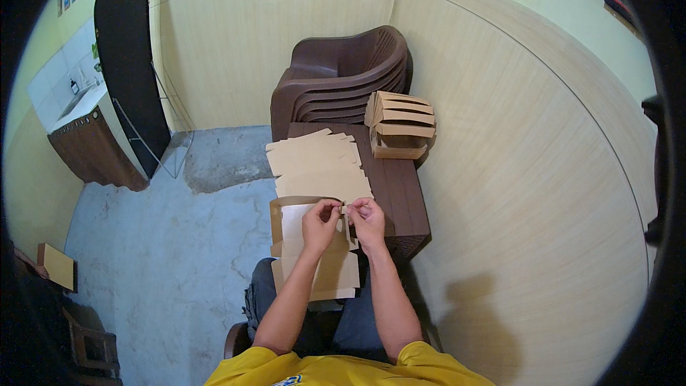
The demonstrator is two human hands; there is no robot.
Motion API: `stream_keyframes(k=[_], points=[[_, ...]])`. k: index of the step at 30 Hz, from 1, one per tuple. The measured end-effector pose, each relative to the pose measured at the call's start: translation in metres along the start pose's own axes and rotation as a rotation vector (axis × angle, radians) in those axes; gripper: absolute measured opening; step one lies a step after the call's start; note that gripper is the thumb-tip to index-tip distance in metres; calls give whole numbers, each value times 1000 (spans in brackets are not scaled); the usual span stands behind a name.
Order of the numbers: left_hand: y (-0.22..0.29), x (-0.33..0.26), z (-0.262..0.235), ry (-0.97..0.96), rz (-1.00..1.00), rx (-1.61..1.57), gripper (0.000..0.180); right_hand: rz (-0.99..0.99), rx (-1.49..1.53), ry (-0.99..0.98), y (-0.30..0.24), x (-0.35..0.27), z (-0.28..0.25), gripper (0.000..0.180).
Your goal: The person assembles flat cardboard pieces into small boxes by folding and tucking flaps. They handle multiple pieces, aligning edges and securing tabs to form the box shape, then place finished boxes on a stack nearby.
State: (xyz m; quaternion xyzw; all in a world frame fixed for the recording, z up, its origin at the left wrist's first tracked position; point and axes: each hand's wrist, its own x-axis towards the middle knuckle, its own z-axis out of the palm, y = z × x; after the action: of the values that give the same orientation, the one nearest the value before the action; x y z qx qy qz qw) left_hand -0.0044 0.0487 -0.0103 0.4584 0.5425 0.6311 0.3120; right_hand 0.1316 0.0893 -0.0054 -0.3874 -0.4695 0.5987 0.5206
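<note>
Flat box blank [314, 243] – light, thin card, creases easily. Left hand [319, 223] and right hand [368, 220] fingers pinched shut on its small top flap – best held near fold lines.

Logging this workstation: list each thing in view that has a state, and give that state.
Left hand: pinching the box blank.
Right hand: pinching the same blank.
Box blank: unfolded, partly bent, over the lap.
Flat blanks: stacked loosely on the table.
Folded boxes: assembled, stacked.
Plastic chairs: nested, unoccupied.

Both hands [345, 219] on cardboard sheet [314, 257] (unfolded).
</note>
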Motion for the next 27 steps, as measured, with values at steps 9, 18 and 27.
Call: stream_keyframes(k=[9, 18, 27], points=[[-6, -1, -3, -63, -130, -153, 16, -38, -59, 21, -4, -2, 1, 17], [-23, 3, -2, -58, -119, -155, 16, 20, -155, 27, -8, 0, 3, 19], [-13, -4, 6, 111, -26, 67, 20, -78, -230, 69, 6, 2, 10, 24]])
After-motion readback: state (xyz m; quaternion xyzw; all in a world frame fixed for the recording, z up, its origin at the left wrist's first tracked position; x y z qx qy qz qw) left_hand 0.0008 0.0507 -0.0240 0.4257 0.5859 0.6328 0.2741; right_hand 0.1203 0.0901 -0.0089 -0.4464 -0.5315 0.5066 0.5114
